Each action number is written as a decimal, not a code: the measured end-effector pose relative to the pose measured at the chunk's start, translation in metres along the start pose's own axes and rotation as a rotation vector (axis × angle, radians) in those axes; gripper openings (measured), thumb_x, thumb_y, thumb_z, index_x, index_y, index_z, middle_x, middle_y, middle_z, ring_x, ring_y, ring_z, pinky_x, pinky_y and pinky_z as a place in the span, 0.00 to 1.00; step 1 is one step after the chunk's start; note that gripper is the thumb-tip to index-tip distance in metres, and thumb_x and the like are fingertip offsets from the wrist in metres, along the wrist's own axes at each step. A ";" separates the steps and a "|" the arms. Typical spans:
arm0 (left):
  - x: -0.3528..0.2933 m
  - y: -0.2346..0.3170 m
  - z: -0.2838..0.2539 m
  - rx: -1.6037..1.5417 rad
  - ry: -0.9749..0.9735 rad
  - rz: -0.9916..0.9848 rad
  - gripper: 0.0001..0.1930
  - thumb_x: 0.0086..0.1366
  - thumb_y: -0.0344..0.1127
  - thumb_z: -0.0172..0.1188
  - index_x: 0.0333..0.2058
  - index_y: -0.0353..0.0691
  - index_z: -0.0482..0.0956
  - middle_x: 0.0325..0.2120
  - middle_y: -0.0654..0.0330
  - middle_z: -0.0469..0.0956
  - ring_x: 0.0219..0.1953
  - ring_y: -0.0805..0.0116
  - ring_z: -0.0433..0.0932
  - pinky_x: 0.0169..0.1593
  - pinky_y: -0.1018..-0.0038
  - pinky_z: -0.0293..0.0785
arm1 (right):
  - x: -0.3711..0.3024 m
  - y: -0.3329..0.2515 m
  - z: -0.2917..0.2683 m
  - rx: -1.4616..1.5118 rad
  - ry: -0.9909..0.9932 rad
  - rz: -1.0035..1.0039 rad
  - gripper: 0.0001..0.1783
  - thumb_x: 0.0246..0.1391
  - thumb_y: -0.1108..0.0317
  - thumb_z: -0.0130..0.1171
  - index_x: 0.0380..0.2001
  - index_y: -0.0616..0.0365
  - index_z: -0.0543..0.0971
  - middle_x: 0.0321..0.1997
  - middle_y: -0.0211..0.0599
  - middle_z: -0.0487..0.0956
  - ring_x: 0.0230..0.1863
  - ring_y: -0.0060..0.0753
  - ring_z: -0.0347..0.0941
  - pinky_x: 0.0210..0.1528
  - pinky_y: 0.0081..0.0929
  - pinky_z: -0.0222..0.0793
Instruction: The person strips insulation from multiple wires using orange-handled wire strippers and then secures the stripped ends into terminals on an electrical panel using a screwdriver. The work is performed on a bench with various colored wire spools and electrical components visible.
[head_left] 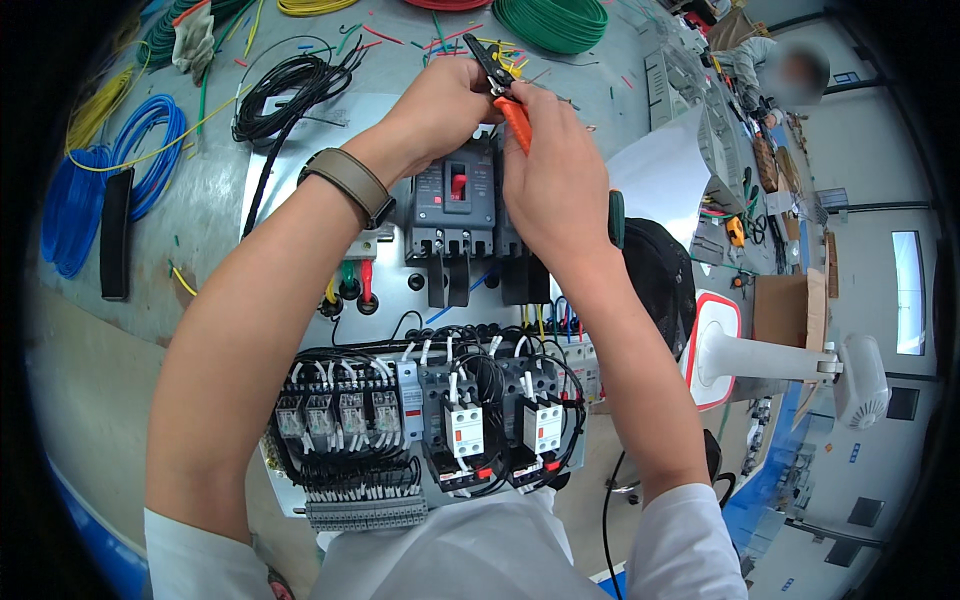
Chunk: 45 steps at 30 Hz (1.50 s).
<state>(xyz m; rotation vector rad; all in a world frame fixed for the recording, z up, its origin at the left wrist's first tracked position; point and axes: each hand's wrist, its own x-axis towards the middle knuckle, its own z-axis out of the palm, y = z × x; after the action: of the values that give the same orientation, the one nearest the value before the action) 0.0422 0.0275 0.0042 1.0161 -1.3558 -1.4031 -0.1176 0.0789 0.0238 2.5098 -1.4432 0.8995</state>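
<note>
My right hand is wrapped around orange-handled wire strippers, their black jaws pointing up and to the left. Close against the jaws, my left hand has its fingers bent together; whatever they pinch is too small or hidden to make out. Yellow bits show just beyond the jaws. Both hands are over the far edge of a dark grey circuit breaker with a red switch lever. It is mounted on a metal panel, and a second dark breaker beside it is partly covered by my right hand.
Nearer me on the panel sit relays, white-fronted contactors and a grey terminal strip. Coils of black cable, blue wire and green wire lie around. A white fan stands right; another person works at the far right.
</note>
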 end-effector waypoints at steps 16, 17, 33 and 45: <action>0.003 -0.002 0.004 0.004 0.015 -0.011 0.12 0.70 0.24 0.62 0.50 0.30 0.84 0.46 0.56 0.87 0.48 0.70 0.84 0.56 0.72 0.78 | -0.001 -0.006 0.000 0.336 0.050 0.310 0.20 0.59 0.72 0.60 0.53 0.67 0.72 0.43 0.62 0.84 0.43 0.66 0.82 0.47 0.56 0.77; 0.004 -0.002 0.004 0.005 0.010 -0.006 0.13 0.69 0.23 0.61 0.50 0.29 0.84 0.46 0.54 0.87 0.49 0.69 0.85 0.56 0.71 0.78 | -0.001 -0.005 -0.002 0.370 0.048 0.318 0.19 0.59 0.72 0.60 0.52 0.67 0.72 0.43 0.63 0.84 0.42 0.67 0.82 0.47 0.56 0.77; 0.000 0.003 0.008 -0.040 0.052 -0.025 0.11 0.71 0.21 0.58 0.50 0.30 0.84 0.45 0.56 0.87 0.46 0.70 0.85 0.53 0.72 0.81 | -0.002 -0.004 -0.016 0.001 -0.119 0.148 0.22 0.64 0.60 0.62 0.54 0.63 0.71 0.40 0.53 0.82 0.41 0.58 0.83 0.43 0.51 0.79; 0.005 -0.010 -0.001 -0.129 -0.040 0.066 0.14 0.77 0.36 0.60 0.55 0.35 0.81 0.46 0.58 0.86 0.49 0.70 0.84 0.59 0.71 0.80 | -0.007 0.025 -0.064 1.172 -0.208 0.557 0.32 0.78 0.42 0.42 0.60 0.61 0.76 0.40 0.36 0.83 0.34 0.32 0.78 0.40 0.35 0.78</action>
<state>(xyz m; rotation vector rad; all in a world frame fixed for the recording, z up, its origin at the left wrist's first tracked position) 0.0414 0.0219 -0.0058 0.8557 -1.2982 -1.4489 -0.1687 0.0945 0.0670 2.9607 -2.1797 2.1467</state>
